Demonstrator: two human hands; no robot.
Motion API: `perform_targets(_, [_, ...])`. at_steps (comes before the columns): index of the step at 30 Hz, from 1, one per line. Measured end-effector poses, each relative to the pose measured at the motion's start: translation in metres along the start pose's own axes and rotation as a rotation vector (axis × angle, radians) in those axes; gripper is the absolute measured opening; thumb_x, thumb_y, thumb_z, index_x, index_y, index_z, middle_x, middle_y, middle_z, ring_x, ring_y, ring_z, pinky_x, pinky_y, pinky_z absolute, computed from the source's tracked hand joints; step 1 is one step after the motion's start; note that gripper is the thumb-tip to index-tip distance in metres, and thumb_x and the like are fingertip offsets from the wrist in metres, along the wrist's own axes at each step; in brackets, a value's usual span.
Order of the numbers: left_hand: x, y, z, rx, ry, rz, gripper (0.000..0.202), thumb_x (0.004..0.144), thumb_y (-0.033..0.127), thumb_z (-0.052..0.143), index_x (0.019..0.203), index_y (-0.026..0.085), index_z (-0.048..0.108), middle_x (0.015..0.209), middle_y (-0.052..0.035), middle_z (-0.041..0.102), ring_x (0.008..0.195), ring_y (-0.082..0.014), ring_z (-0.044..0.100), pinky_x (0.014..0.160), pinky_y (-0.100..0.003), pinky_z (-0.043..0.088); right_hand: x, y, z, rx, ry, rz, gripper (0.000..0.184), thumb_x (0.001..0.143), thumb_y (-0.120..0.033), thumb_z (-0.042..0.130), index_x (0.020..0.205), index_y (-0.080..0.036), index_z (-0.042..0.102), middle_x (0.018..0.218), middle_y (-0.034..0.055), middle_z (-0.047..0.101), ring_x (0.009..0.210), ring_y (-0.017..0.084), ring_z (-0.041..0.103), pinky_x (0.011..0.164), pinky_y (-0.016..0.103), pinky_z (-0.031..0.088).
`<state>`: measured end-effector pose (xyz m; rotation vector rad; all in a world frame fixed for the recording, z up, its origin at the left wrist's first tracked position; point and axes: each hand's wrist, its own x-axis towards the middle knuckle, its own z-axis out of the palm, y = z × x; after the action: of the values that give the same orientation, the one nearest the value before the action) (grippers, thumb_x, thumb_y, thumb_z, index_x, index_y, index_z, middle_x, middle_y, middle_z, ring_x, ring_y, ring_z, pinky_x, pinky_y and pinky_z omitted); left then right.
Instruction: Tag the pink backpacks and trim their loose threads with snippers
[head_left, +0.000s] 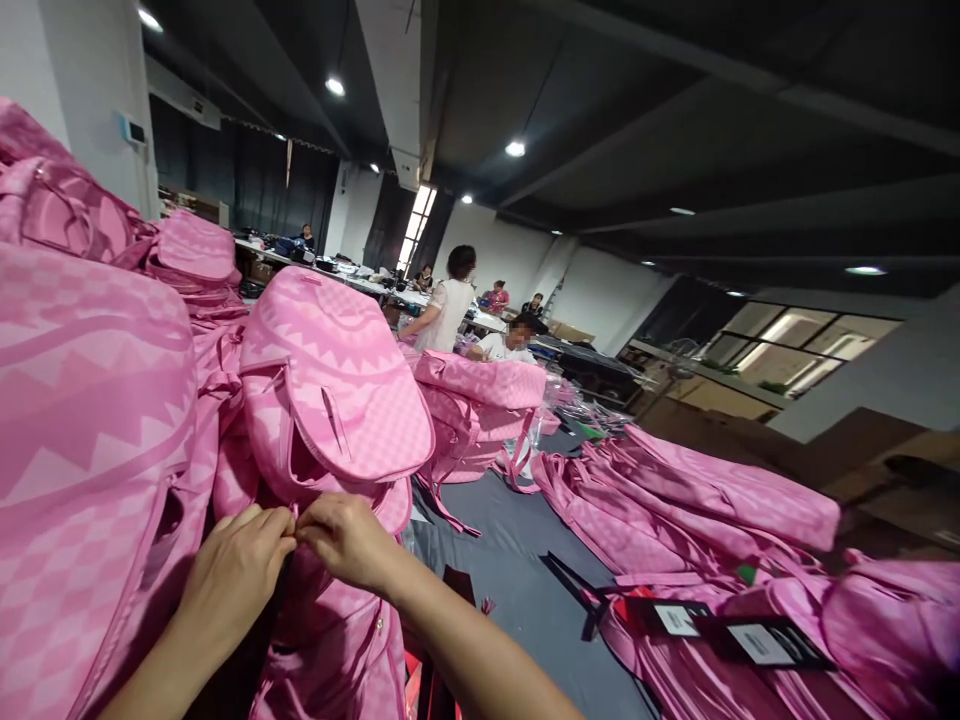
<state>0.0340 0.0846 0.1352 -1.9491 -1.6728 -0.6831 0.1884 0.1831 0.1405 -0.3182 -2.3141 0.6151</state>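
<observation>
A pink checked backpack (pixel 352 370) with a jagged-tooth print leans on other bags in front of me, its zipped edge partly open along the side. My left hand (pixel 244 560) is closed in a pinch at this backpack's lower edge. Right beside it, my right hand (pixel 341 535) pinches the same spot, the fingertips of both hands nearly touching. A small pink bit shows between them; whether it is a zipper pull or the fabric edge, I cannot tell. Another large pink backpack (pixel 82 400) stands close on the left.
More pink backpacks (pixel 480 400) are stacked beyond, on a grey table (pixel 517 550). To the right lies a row of pink backpacks (pixel 697 500), some with black hang tags (pixel 765 640). Cardboard boxes (pixel 862 470) stand at the far right. Several people work at tables behind.
</observation>
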Motion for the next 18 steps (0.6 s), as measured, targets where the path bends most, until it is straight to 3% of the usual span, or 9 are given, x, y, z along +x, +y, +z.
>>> perform_targets(8, [-0.001, -0.001, 0.006, 0.031, 0.026, 0.027, 0.019, 0.092, 0.019, 0.049, 0.081, 0.022, 0.063, 0.074, -0.0006, 0.063, 0.075, -0.0212, 0.058, 0.071, -0.035, 0.037, -0.001, 0.0, -0.002, 0.14, 0.03, 0.125, 0.01, 0.08, -0.01, 0.064, 0.075, -0.019, 0.066, 0.07, -0.0025, 0.063, 0.065, 0.011, 0.055, 0.06, 0.021, 0.038])
perform_targets(15, [0.002, 0.011, 0.004, 0.089, 0.034, -0.043, 0.016, 0.09, 0.018, 0.052, 0.078, 0.02, 0.062, 0.074, -0.002, 0.063, 0.076, -0.0227, 0.057, 0.072, -0.037, 0.038, -0.002, 0.003, 0.007, 0.585, 0.135, 0.204, 0.014, 0.078, -0.02, 0.066, 0.087, -0.02, 0.055, 0.071, -0.0055, 0.054, 0.063, 0.01, 0.049, 0.06, 0.021, 0.04])
perform_targets(18, [-0.002, 0.015, 0.007, 0.05, 0.049, -0.066, 0.021, 0.093, 0.02, 0.049, 0.077, 0.02, 0.063, 0.073, -0.0024, 0.064, 0.075, -0.0223, 0.058, 0.072, -0.037, 0.04, -0.003, 0.002, 0.007, 0.537, 0.161, 0.218, 0.009, 0.078, -0.02, 0.061, 0.084, -0.02, 0.054, 0.071, -0.005, 0.053, 0.064, 0.01, 0.048, 0.06, 0.021, 0.039])
